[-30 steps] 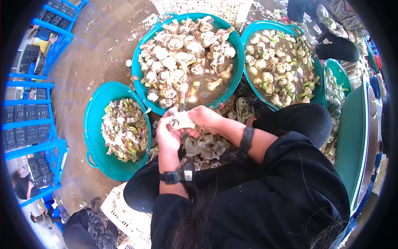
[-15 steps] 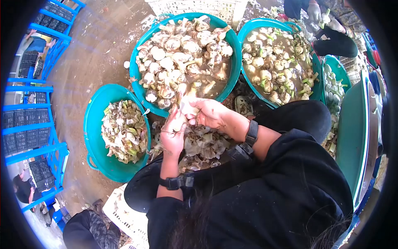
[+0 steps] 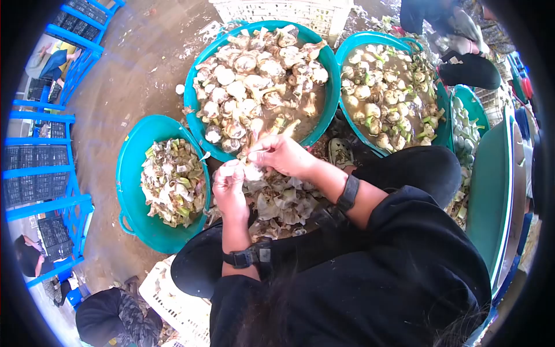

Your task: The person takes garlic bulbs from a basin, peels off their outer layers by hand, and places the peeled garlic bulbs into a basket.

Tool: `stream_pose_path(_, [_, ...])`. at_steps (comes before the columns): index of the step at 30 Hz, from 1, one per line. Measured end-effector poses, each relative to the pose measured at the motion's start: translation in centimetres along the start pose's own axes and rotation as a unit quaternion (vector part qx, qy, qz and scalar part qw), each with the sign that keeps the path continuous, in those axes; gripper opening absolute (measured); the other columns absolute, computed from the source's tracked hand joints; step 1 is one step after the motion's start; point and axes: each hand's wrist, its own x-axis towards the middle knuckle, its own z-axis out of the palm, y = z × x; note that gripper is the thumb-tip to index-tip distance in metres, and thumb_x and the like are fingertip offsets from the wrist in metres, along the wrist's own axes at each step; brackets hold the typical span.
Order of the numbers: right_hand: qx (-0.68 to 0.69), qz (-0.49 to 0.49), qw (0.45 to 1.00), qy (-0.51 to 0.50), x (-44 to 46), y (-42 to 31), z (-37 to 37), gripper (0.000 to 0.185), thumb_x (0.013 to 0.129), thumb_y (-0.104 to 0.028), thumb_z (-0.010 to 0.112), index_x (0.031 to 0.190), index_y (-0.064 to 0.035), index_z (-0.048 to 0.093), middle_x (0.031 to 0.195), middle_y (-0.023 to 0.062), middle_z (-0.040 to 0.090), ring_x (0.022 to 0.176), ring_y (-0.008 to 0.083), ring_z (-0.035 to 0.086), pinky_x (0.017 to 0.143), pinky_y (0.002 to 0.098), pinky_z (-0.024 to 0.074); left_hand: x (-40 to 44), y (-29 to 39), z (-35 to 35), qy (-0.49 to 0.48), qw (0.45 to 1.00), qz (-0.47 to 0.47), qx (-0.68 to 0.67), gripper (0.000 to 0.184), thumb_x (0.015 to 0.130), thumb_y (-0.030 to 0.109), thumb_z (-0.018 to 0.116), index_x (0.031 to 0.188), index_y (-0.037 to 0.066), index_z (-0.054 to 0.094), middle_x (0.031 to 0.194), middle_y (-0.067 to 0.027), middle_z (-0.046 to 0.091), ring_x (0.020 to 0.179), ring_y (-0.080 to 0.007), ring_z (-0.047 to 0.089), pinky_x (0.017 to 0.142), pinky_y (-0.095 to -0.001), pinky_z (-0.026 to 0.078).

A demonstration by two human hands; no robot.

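Observation:
A pale bulb (image 3: 252,172) with papery skin is between my two hands, just below the near rim of a large teal tub (image 3: 333,87) of bulbs in muddy water. From its left side, my left hand (image 3: 230,184) holds it with bent fingers. My right hand (image 3: 281,156) pinches at its top, thumb and fingers pressed together. Below the hands lies a heap of loose peeled skins (image 3: 289,205). To the left, a smaller teal tub (image 3: 130,173) holds a pile of skins and leaves.
Another teal tub (image 3: 347,43) of bulbs in water stands at the upper right. White crates (image 3: 300,13) are at the top and lower left. Co-workers' gloved hands (image 3: 465,37) show at the top right, and a person (image 3: 110,318) at the lower left. Blue racks (image 3: 49,205) line the left.
My hands have moved apart around the bulb, from cupping it to fingertip grips. The bulb sits lower than half a second ago. The co-worker's hands at the top right have shifted.

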Motion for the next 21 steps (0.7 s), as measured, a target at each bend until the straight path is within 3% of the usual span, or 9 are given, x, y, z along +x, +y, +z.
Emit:
stream_pose_path(3, [-0.193, -0.22, 0.956, -0.022, -2.2, -0.3, 0.2, 0.006, 0.075, -0.007, 0.057, 0.078, -0.0051, 0.062, 0.073, 0.0089, 0.058, 0.069, 0.0218, 0.056, 0.061, 0.0311, 0.0449, -0.4, 0.7, 0.5, 0.121, 0.978, -0.117, -0.125, 0.005, 0.082, 0.005, 0.055, 0.087, 0.003, 0.056, 0.087, -0.0034, 0.057, 0.074, -0.0105, 0.055, 0.064, -0.0231, 0.045])
stream_pose_path(5, [-0.251, -0.221, 0.94, -0.063, -4.0, 0.2, -0.8, 0.005, 0.073, -0.005, 0.057, 0.076, -0.0053, 0.061, 0.077, 0.0085, 0.057, 0.074, 0.0242, 0.056, 0.064, 0.0336, 0.0466, -0.6, 0.4, -0.6, 0.157, 0.952, -0.193, -0.179, 0.006, 0.083, 0.014, 0.057, 0.083, 0.008, 0.056, 0.078, 0.0005, 0.057, 0.069, -0.0086, 0.054, 0.063, -0.0232, 0.046])
stream_pose_path(8, [-0.517, -0.059, 0.841, -0.15, -5.8, 2.6, -2.7, 0.01, 0.072, -0.013, 0.057, 0.078, -0.0071, 0.06, 0.079, 0.0087, 0.058, 0.077, 0.0259, 0.059, 0.067, 0.0347, 0.048, 0.4, 0.8, -1.2, 0.255, 0.919, -0.233, -0.193, 0.017, 0.081, 0.027, 0.06, 0.084, 0.01, 0.057, 0.067, 0.0031, 0.056, 0.054, -0.0057, 0.048, 0.046, -0.0195, 0.038])
stream_pose_path(10, [-0.658, 0.129, 0.709, -0.22, -5.3, 3.1, -3.3, 0.024, 0.074, -0.019, 0.057, 0.095, -0.0069, 0.059, 0.086, 0.0123, 0.061, 0.084, 0.0267, 0.06, 0.07, 0.0345, 0.0483, 0.6, 0.5, -2.4, 0.204, 0.903, -0.28, -0.255, 0.023, 0.082, 0.033, 0.056, 0.082, 0.011, 0.056, 0.061, 0.0029, 0.054, 0.046, -0.0069, 0.045, 0.04, -0.0205, 0.035])
stream_pose_path(11, [-0.659, 0.128, 0.708, -0.218, -5.2, 2.6, -3.0, 0.024, 0.074, -0.019, 0.057, 0.095, -0.0069, 0.059, 0.086, 0.0123, 0.061, 0.084, 0.0267, 0.06, 0.07, 0.0345, 0.0483, 0.7, 1.1, -2.5, 0.167, 0.896, -0.301, -0.279, 0.025, 0.084, 0.035, 0.054, 0.081, 0.011, 0.056, 0.059, 0.0029, 0.053, 0.044, -0.0074, 0.045, 0.039, -0.0209, 0.035])
stream_pose_path(13, [-0.506, 0.081, 0.857, -0.049, -4.8, 1.9, -2.1, 0.035, 0.079, -0.028, 0.056, 0.106, -0.0056, 0.056, 0.094, 0.0141, 0.059, 0.082, 0.0281, 0.06, 0.07, 0.0322, 0.0488, 0.4, 1.8, -1.9, 0.15, 0.909, -0.314, -0.228, 0.028, 0.085, 0.037, 0.051, 0.078, 0.011, 0.054, 0.057, 0.0029, 0.051, 0.043, -0.0078, 0.044, 0.038, -0.0209, 0.034])
stream_pose_path(15, [-0.066, 0.107, 0.992, -0.007, -2.9, 2.0, -0.4, 0.055, 0.086, -0.041, 0.045, 0.127, -0.0057, 0.035, 0.097, 0.0133, 0.058, 0.08, 0.0255, 0.059, 0.07, 0.0339, 0.0494, 0.0, 1.7, -0.6, 0.096, 0.934, -0.334, -0.076, 0.034, 0.087, 0.041, 0.044, 0.079, 0.009, 0.052, 0.055, 0.0015, 0.047, 0.04, -0.0083, 0.04, 0.036, -0.0206, 0.032])
stream_pose_path(19, [0.373, 0.367, 0.851, 0.037, 1.5, 6.3, -0.6, 0.05, 0.09, -0.046, 0.03, 0.111, -0.003, 0.043, 0.084, 0.0102, 0.056, 0.076, 0.021, 0.056, 0.058, 0.035, 0.0495, 0.1, 0.6, 1.4, 0.154, 0.957, -0.233, 0.077, 0.039, 0.086, 0.042, 0.045, 0.101, 0.006, 0.048, 0.079, -0.0025, 0.052, 0.057, -0.0075, 0.046, 0.046, -0.0197, 0.037])
stream_pose_path(21, [0.572, 0.156, 0.805, 0.0, 4.6, 0.2, -3.8, 0.048, 0.09, -0.045, 0.03, 0.11, -0.0039, 0.045, 0.085, 0.0119, 0.057, 0.076, 0.022, 0.056, 0.06, 0.0349, 0.0487, 0.1, 0.2, 0.5, 0.183, 0.95, -0.252, 0.011, 0.038, 0.084, 0.04, 0.05, 0.102, 0.006, 0.048, 0.083, -0.002, 0.052, 0.065, -0.0086, 0.047, 0.055, -0.0209, 0.039])
